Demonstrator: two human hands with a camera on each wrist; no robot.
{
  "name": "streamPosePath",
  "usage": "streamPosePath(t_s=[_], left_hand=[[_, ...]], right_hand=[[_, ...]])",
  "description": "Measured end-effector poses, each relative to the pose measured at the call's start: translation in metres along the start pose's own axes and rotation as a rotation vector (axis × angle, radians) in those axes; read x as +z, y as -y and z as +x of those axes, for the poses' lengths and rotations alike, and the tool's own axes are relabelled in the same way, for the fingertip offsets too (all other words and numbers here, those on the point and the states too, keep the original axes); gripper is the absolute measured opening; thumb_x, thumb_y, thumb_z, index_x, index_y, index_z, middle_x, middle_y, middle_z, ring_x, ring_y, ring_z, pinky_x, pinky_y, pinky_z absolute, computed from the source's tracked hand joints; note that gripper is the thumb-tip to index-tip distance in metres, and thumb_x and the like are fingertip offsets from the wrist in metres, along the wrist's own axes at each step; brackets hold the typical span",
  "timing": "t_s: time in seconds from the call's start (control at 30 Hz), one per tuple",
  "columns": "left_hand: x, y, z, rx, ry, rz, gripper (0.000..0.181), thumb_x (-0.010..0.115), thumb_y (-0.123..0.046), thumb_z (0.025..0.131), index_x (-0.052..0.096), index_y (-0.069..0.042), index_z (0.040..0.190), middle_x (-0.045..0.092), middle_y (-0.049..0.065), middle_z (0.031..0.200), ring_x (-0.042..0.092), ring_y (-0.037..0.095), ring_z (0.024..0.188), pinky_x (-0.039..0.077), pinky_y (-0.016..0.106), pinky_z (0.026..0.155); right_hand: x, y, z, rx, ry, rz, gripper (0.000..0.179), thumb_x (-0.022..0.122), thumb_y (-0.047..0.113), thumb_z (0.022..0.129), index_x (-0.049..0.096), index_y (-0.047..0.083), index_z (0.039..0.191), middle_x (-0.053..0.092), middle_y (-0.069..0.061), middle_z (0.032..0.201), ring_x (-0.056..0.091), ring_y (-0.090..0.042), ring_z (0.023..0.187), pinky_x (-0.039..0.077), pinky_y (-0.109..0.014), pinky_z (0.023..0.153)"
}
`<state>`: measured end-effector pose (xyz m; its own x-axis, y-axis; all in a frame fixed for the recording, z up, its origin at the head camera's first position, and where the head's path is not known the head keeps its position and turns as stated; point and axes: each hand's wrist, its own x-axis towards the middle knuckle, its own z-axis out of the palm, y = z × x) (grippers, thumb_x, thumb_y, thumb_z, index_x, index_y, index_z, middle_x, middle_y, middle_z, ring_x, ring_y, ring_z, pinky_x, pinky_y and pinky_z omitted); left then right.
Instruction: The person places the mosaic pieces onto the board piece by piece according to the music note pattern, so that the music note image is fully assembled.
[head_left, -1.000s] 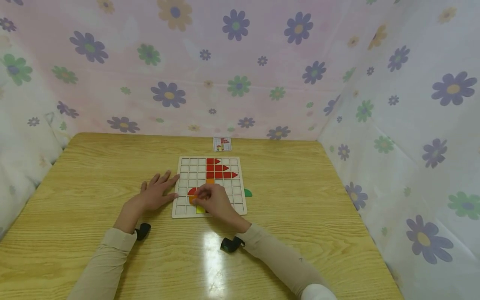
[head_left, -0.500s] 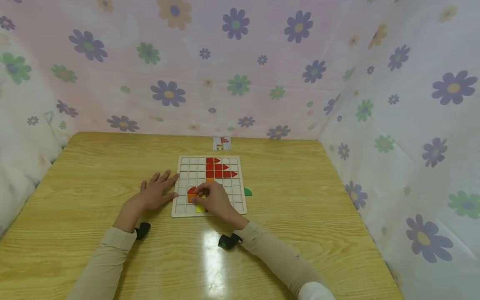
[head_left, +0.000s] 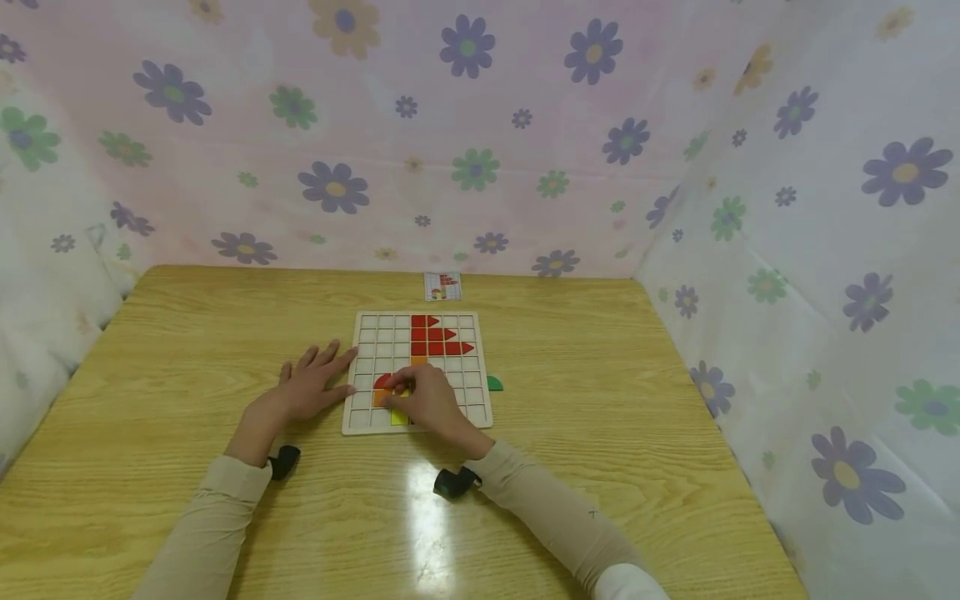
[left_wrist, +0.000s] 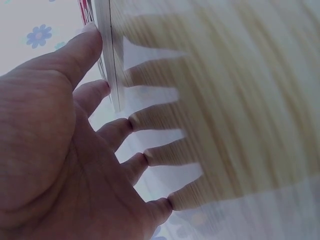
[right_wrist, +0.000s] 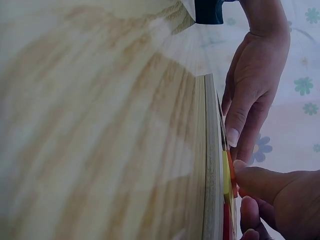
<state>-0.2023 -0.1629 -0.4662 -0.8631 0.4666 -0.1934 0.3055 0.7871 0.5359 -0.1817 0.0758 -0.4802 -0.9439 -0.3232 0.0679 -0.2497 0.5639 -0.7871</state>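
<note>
A pale wooden grid board [head_left: 476, 402] lies on the table. My right hand [head_left: 435, 407] is over its lower middle, thumb and fingers pinching an orange square tile [head_left: 380, 398] at a cell in the left part. Just above that tile is a red rounded tile [head_left: 382, 381], partly covered by the fingers; a yellow tile [head_left: 399, 417] shows below the thumb. In the right wrist view, the thumb presses against the orange tile [right_wrist: 232, 175], which stands a little proud of the grid. My left hand [head_left: 303, 393] rests on the table, fingers spread, thumb and index fingertips at the board's left edge.
Rows of red tiles [head_left: 420, 335] with pointed ends fill upper cells, an orange tile [head_left: 418, 361] beneath them. A green rounded tile [head_left: 495, 383] lies by the board's right edge. Behind the board is a small printed card [head_left: 442, 287]. Flowered cloth [head_left: 472, 167] hangs around the table [head_left: 585, 375].
The orange tile has shifted slightly and now sits squarer at its cell below the red rounded tile. My right wrist has moved slightly left; my left hand keeps its place.
</note>
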Motion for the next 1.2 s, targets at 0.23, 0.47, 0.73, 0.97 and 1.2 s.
streamPosePath(t_s=[0.23,0.47,0.73,0.97,1.2], left_hand=[[0.0002,-0.0002,-0.0003,0.000,0.002,-0.018,0.069,0.056,-0.039,0.105,0.029,-0.009,0.161,0.011,0.030,0.166,0.003,0.061,0.148,0.002,0.084,0.106],[-0.0003,-0.0004,-0.0002,0.005,-0.004,-0.008,0.069,0.057,-0.039,0.105,0.029,-0.009,0.161,0.012,0.030,0.166,0.005,0.061,0.148,0.004,0.084,0.106],[-0.0012,-0.0005,-0.0006,0.001,0.000,-0.009,0.070,0.057,-0.040,0.104,0.029,-0.010,0.161,0.012,0.030,0.166,0.005,0.061,0.148,0.004,0.084,0.106],[-0.0012,-0.0001,-0.0014,-0.001,0.003,-0.012,0.070,0.057,-0.040,0.104,0.030,-0.010,0.161,0.012,0.030,0.166,0.005,0.061,0.148,0.005,0.085,0.105],[0.0014,0.0025,0.0008,0.000,-0.001,-0.008,0.070,0.057,-0.041,0.104,0.029,-0.010,0.161,0.012,0.029,0.166,0.005,0.061,0.148,0.003,0.084,0.106]], right_hand=[[0.0004,0.0015,0.0004,0.005,0.012,-0.025,0.008,0.081,0.019,0.089,0.080,0.012,0.092,0.070,0.005,0.083,0.054,-0.004,0.068,0.042,-0.019,0.061],[0.0003,0.0034,0.0021,0.010,0.022,-0.047,0.008,0.081,0.020,0.090,0.080,0.013,0.092,0.071,0.006,0.082,0.056,-0.003,0.068,0.045,-0.019,0.060],[0.0009,0.0051,0.0029,0.015,0.023,-0.065,0.008,0.080,0.020,0.089,0.080,0.012,0.091,0.071,0.007,0.082,0.057,-0.002,0.071,0.046,-0.018,0.063],[0.0004,0.0072,0.0027,0.021,0.032,-0.083,0.010,0.080,0.021,0.090,0.080,0.012,0.092,0.071,0.008,0.082,0.059,-0.001,0.074,0.046,-0.017,0.064],[0.0006,0.0053,0.0029,0.022,0.038,-0.069,0.008,0.080,0.019,0.090,0.079,0.012,0.093,0.070,0.007,0.082,0.057,-0.002,0.073,0.046,-0.017,0.065]])
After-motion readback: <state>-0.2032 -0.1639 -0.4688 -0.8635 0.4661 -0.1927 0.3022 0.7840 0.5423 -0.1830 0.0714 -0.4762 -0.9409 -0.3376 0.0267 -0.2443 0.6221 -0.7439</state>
